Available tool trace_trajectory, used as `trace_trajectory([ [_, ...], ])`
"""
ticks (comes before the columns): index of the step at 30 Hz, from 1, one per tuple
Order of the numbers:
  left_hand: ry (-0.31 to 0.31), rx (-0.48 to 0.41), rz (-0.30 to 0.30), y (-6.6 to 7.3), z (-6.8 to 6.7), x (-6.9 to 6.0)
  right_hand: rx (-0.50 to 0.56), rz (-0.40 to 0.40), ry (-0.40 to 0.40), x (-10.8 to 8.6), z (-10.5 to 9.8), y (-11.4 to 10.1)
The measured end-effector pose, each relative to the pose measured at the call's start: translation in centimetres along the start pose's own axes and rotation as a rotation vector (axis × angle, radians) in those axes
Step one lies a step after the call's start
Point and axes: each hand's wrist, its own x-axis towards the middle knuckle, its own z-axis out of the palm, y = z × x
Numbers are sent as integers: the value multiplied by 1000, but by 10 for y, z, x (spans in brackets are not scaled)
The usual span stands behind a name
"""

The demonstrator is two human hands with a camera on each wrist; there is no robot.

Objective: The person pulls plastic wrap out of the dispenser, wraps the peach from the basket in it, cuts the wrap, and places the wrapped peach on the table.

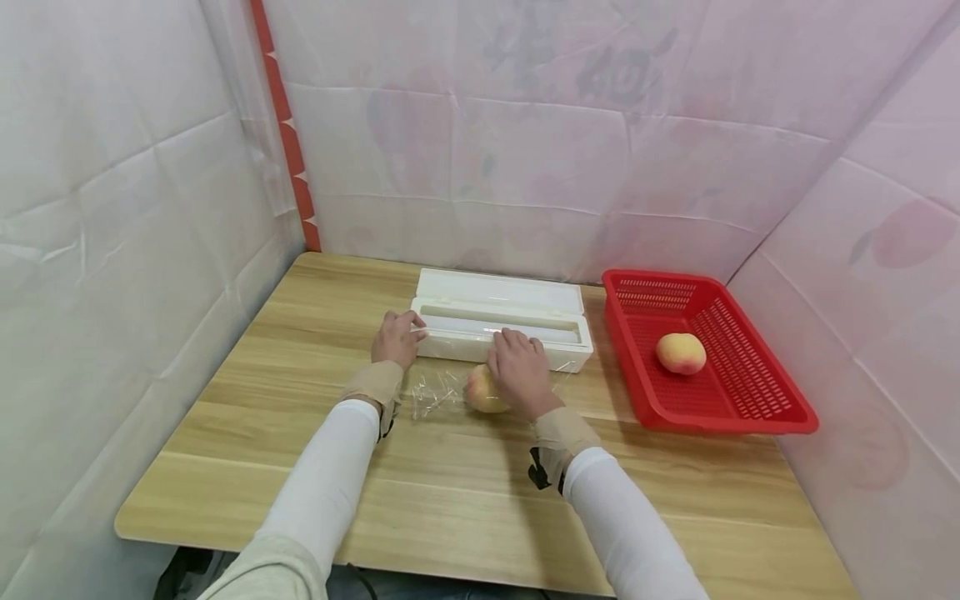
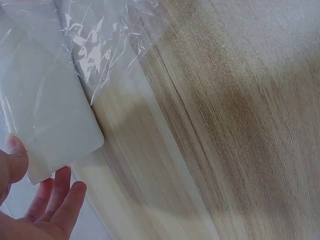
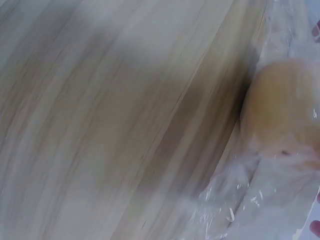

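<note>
A long white box (image 1: 465, 343) with its lid raised lies near the back of the table, a roll inside. Clear film (image 1: 438, 393) spreads from its front edge over the wood. A yellow-pink peach (image 1: 483, 390) sits at the film, beside the right hand; the right wrist view shows this peach (image 3: 280, 110) with film around it. The left hand (image 1: 397, 340) grips the box's left end; in the left wrist view the thumb and fingers of the left hand (image 2: 47, 200) hold its corner. The right hand (image 1: 519, 367) rests on the box's front edge, its fingers partly hidden.
A red perforated basket (image 1: 750, 427) stands to the right of the box, with another peach (image 1: 681, 353) inside. Pale sheeting (image 1: 525, 158) hangs behind the wooden table (image 1: 450, 508) and on both sides.
</note>
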Motion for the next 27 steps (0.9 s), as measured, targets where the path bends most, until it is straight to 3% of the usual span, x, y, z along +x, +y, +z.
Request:
trace_trajectory([
  [6, 2, 1, 9, 1, -1, 0, 28, 53, -49, -6, -5, 15],
  [14, -4, -13, 5, 0, -4, -1, 61, 84, -29, -21, -7, 43],
  [27, -9, -23, 14, 0, -2, -1, -36, 57, 15, -35, -14, 66],
])
